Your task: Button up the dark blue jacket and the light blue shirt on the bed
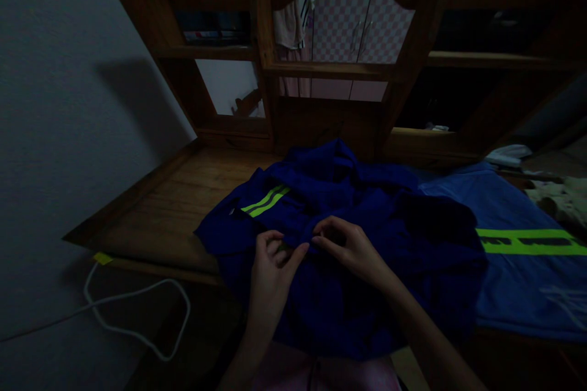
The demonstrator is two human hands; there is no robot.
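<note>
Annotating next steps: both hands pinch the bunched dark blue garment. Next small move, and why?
Probably draw the hands apart to pull the pinched edge flat. The left hand and right hand grip the dark blue garment close together, and the fabric lies crumpled in a heap on the wooden surface.

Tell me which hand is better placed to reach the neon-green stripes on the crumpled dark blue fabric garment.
Left, probably. The left hand pinches the crumpled dark blue fabric garment just below the neon-green stripes. The right hand pinches it farther right, away from them.
</note>
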